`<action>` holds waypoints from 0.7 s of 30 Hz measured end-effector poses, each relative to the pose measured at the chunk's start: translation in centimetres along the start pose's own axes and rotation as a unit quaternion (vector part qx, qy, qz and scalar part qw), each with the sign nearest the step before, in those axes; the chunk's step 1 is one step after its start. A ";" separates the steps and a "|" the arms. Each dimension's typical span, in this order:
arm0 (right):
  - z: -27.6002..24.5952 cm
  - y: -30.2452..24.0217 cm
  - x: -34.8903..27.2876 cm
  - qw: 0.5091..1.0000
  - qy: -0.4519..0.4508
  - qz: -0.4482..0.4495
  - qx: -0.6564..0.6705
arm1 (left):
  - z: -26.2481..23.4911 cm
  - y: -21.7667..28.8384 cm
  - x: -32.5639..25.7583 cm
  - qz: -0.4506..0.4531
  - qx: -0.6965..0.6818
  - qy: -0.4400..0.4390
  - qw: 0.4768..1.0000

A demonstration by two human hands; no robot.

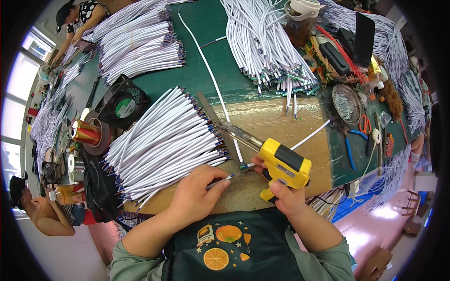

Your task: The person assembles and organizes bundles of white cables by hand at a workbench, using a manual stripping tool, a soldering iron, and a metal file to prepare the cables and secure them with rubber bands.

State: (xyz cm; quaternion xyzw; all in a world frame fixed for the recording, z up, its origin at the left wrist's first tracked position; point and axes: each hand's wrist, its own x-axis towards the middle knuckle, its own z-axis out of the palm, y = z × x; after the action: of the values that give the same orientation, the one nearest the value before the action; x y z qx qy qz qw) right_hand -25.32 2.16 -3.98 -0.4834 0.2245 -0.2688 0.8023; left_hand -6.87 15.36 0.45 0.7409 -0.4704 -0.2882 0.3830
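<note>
while the left hand point(196, 191) pinches a wire end point(229, 177) between thumb and finger, the right hand point(289, 199) curls around a yellow pistol-shaped tool point(297, 165); the step looks like soldering, calling for tip and wire to meet. bundled white cables point(161, 145) lie just beyond the left hand; a loose cable point(212, 70), ahead of both hands, crosses the tool's line, possibly in the way.

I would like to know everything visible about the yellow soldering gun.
The soldering gun has a yellow body, plastic-looking, with a black panel on top and black parts near the handle. Its long metal front points toward the picture's upper left, above the brown board. The right hand grips it, partly hiding the handle. Whether its tip touches anything is unclear.
</note>
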 end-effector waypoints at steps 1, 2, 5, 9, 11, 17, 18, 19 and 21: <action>0.1 -0.1 -0.2 1.000 0.012 -0.006 -0.009 | -0.1 0.2 0.0 0.000 0.000 0.000 1.000; 0.2 -0.5 -0.4 1.000 0.012 -0.006 -0.009 | -0.2 0.4 0.0 -0.020 -0.024 -0.017 0.999; 0.6 -0.8 -1.0 0.998 -0.049 0.009 -0.028 | 0.4 0.7 -0.4 -0.064 -0.114 -0.041 0.991; 2.2 -0.6 -0.9 0.998 0.001 -0.023 -0.064 | 1.0 1.9 -0.7 -0.095 -0.180 -0.081 0.976; 2.4 -0.7 -0.8 0.995 -0.006 -0.011 -0.100 | 1.0 2.1 -0.7 -0.091 -0.176 -0.088 0.976; 2.3 0.0 -1.1 0.993 0.008 -0.026 -0.111 | 1.5 2.1 -0.9 -0.190 -0.272 -0.104 0.938; 2.3 0.0 -1.2 0.993 0.008 -0.026 -0.111 | 1.7 1.9 -1.0 -0.200 -0.315 -0.099 0.923; 2.3 0.0 -1.3 0.990 0.001 -0.031 -0.134 | 1.9 1.8 -1.1 -0.210 -0.358 -0.093 0.905; 2.4 0.1 -1.6 0.987 -0.006 -0.035 -0.157 | 2.1 1.6 -1.2 -0.209 -0.379 -0.089 0.897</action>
State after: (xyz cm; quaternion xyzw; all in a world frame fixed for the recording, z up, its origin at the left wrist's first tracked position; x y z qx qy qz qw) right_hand -25.02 4.83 -2.90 -0.6128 0.2423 -0.2557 0.7074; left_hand -9.78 15.41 0.75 0.5924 -0.1920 -0.5824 0.5225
